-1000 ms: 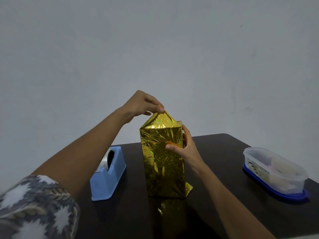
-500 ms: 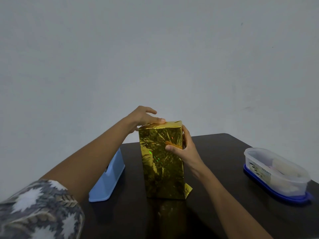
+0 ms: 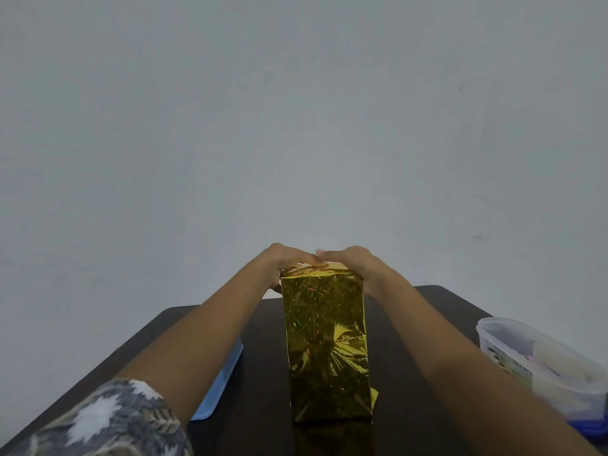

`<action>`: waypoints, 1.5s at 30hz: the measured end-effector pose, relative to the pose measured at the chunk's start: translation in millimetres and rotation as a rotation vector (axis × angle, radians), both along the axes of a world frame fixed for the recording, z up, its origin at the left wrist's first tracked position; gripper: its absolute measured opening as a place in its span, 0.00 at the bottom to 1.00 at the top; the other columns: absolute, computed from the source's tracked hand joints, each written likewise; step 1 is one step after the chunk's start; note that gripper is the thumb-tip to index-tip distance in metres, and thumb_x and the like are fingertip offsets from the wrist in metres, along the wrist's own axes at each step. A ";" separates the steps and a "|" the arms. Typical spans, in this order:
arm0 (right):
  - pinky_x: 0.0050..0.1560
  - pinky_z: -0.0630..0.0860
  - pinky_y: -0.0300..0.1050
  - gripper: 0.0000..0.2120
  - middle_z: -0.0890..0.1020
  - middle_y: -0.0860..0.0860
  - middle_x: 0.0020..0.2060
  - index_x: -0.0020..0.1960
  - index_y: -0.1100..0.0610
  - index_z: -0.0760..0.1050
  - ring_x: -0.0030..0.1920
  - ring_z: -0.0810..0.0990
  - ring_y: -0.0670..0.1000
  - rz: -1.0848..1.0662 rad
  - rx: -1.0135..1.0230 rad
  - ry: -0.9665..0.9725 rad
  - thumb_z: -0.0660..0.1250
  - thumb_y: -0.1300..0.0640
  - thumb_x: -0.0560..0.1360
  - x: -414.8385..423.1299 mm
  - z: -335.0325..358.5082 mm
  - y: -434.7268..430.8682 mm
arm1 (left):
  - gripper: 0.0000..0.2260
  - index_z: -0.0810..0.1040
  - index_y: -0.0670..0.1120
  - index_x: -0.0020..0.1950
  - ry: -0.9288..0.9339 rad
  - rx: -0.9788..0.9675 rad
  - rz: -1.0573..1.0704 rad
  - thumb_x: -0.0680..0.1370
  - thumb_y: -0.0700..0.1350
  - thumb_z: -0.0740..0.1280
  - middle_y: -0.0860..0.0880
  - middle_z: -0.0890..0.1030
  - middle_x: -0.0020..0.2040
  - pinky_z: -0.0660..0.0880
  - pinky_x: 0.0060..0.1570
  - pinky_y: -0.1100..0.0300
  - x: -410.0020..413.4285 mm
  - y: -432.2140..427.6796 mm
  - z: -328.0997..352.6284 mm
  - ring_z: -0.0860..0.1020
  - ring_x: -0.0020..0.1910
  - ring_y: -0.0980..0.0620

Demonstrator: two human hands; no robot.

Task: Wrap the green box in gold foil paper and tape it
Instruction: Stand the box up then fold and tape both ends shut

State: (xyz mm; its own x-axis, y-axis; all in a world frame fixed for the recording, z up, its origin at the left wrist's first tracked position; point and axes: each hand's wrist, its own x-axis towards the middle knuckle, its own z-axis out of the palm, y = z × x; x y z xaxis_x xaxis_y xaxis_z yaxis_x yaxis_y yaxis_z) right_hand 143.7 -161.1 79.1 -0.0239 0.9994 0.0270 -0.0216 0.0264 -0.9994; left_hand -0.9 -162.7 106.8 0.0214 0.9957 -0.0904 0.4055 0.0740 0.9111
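**Two hands pin the top fold; tape due next**

Both hands sit on top of the box, which stands upright approx. mid-way across the dark table. It is fully covered in gold foil; no green shows. The left hand lies over the top edge at 9 o'clock and the right hand over the edge at 3 o'clock. Fingers are fairly flat and press down, tips meeting near centre. Neither hand holds anything else.

Looks like the top-end fold is being flattened, so this end is prob. near done. No tape shows up there, though the hands hide most of it. Next move, I'd say: one hand must pin the flaps while the other frees up for tape, else the foil may spring open. A small foil corner sticks out at the base, approx. 5 o'clock, and may want tucking.

Containers:
- **Clear plastic tub**: at 3–4 o'clock of the box, well apart, sitting on a blue lid. Inside are pale items and a printed label; can't tell what they are.
- **Blue base**: at 8 o'clock, mostly hidden by the left forearm. Contents, if any, not visible.
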 end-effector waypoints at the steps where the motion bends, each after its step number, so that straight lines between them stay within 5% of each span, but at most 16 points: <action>1: 0.59 0.76 0.56 0.48 0.78 0.59 0.58 0.65 0.62 0.70 0.58 0.78 0.59 -0.006 0.002 -0.005 0.83 0.47 0.50 -0.5 -3.2 3.0 | 0.18 0.76 0.40 0.49 -0.008 -0.004 0.002 0.67 0.47 0.78 0.42 0.79 0.48 0.77 0.56 0.46 -0.1 -0.1 -0.7 0.80 0.52 0.42; 6: 0.56 0.78 0.54 0.37 0.78 0.62 0.57 0.68 0.67 0.66 0.55 0.80 0.59 -0.078 0.022 -0.054 0.79 0.61 0.64 0.8 0.6 0.3 | 0.09 0.74 0.41 0.41 -0.020 -0.016 0.022 0.71 0.43 0.73 0.43 0.77 0.39 0.77 0.55 0.50 3.7 -2.6 -2.1 0.78 0.39 0.46; 10: 0.52 0.78 0.49 0.39 0.76 0.60 0.60 0.71 0.65 0.62 0.56 0.78 0.57 -0.083 -0.018 -0.167 0.77 0.60 0.66 2.7 9.4 -5.3 | 0.10 0.73 0.41 0.42 -0.021 -0.023 0.016 0.71 0.43 0.74 0.42 0.77 0.40 0.77 0.55 0.50 2.5 -1.4 -2.4 0.78 0.39 0.46; 15: 0.53 0.78 0.49 0.40 0.76 0.60 0.60 0.72 0.62 0.61 0.56 0.79 0.57 -0.096 -0.022 -0.103 0.77 0.63 0.65 0.0 7.5 -5.6 | 0.10 0.75 0.41 0.53 -0.132 0.050 0.082 0.79 0.48 0.64 0.46 0.76 0.43 0.73 0.34 0.58 -2.8 4.4 -8.9 0.74 0.38 0.51; 19: 0.60 0.76 0.52 0.45 0.70 0.59 0.67 0.74 0.60 0.59 0.62 0.75 0.58 -0.136 0.018 -0.056 0.79 0.62 0.63 -0.8 2.9 -1.6 | 0.12 0.75 0.42 0.56 -0.360 0.147 0.113 0.79 0.49 0.64 0.47 0.80 0.46 0.74 0.44 0.55 -38.1 7.8 -25.8 0.77 0.43 0.51; 23: 0.62 0.74 0.54 0.49 0.68 0.60 0.69 0.74 0.61 0.56 0.64 0.73 0.59 -0.159 0.062 -0.031 0.80 0.60 0.61 1.6 -0.5 -0.9 | 0.10 0.78 0.43 0.48 0.134 0.399 0.400 0.76 0.50 0.68 0.47 0.81 0.46 0.72 0.45 0.56 -105.9 -12.9 -72.7 0.77 0.45 0.49; 26: 0.61 0.74 0.55 0.50 0.67 0.61 0.69 0.75 0.60 0.55 0.64 0.73 0.60 -0.152 0.089 -0.056 0.81 0.59 0.61 0.7 -0.5 -2.3 | 0.15 0.73 0.42 0.39 0.475 0.153 0.458 0.76 0.53 0.67 0.45 0.76 0.39 0.67 0.35 0.57 -152.9 -32.5 -103.4 0.74 0.37 0.47; 31: 0.58 0.75 0.49 0.47 0.68 0.60 0.69 0.76 0.59 0.54 0.63 0.74 0.57 -0.174 0.095 -0.103 0.78 0.59 0.65 1.1 3.0 -9.1 | 0.17 0.76 0.37 0.52 0.057 -0.084 0.365 0.73 0.49 0.72 0.41 0.78 0.46 0.76 0.45 0.48 -169.8 -48.5 -114.4 0.78 0.45 0.42; 34: 0.55 0.75 0.47 0.47 0.68 0.60 0.69 0.76 0.60 0.53 0.61 0.75 0.56 -0.160 0.085 -0.113 0.77 0.60 0.66 -0.2 2.9 -14.2 | 0.15 0.74 0.38 0.54 -0.048 -0.152 0.363 0.73 0.45 0.73 0.41 0.76 0.52 0.74 0.48 0.43 -166.8 -54.4 -106.9 0.77 0.53 0.40; 37: 0.52 0.75 0.45 0.47 0.68 0.60 0.69 0.76 0.60 0.53 0.61 0.75 0.56 -0.165 0.079 -0.126 0.77 0.60 0.66 -0.8 3.7 -17.1 | 0.08 0.74 0.40 0.46 -0.122 -0.202 0.356 0.75 0.43 0.70 0.44 0.75 0.46 0.73 0.48 0.42 -162.2 -55.0 -98.4 0.76 0.41 0.45; 39: 0.48 0.75 0.44 0.46 0.68 0.59 0.69 0.76 0.60 0.53 0.60 0.75 0.55 -0.168 0.079 -0.130 0.77 0.59 0.66 -2.5 4.4 -18.8 | 0.08 0.75 0.39 0.49 -0.131 -0.208 0.357 0.76 0.42 0.70 0.44 0.74 0.44 0.74 0.48 0.41 -159.3 -56.5 -94.5 0.76 0.40 0.46; 42: 0.40 0.76 0.40 0.46 0.69 0.58 0.68 0.76 0.60 0.53 0.57 0.76 0.53 -0.170 0.079 -0.133 0.77 0.58 0.66 -4.0 4.7 -20.2 | 0.09 0.73 0.38 0.53 -0.157 -0.197 0.381 0.76 0.39 0.69 0.44 0.74 0.43 0.73 0.54 0.36 -156.7 -53.3 -90.8 0.76 0.44 0.44; 45: 0.44 0.77 0.41 0.47 0.69 0.59 0.68 0.76 0.60 0.54 0.59 0.76 0.54 -0.176 0.077 -0.128 0.78 0.58 0.66 -3.6 4.2 -20.3 | 0.05 0.74 0.39 0.49 -0.229 -0.203 0.417 0.77 0.40 0.67 0.46 0.72 0.44 0.69 0.54 0.29 -153.9 -51.6 -86.5 0.74 0.50 0.45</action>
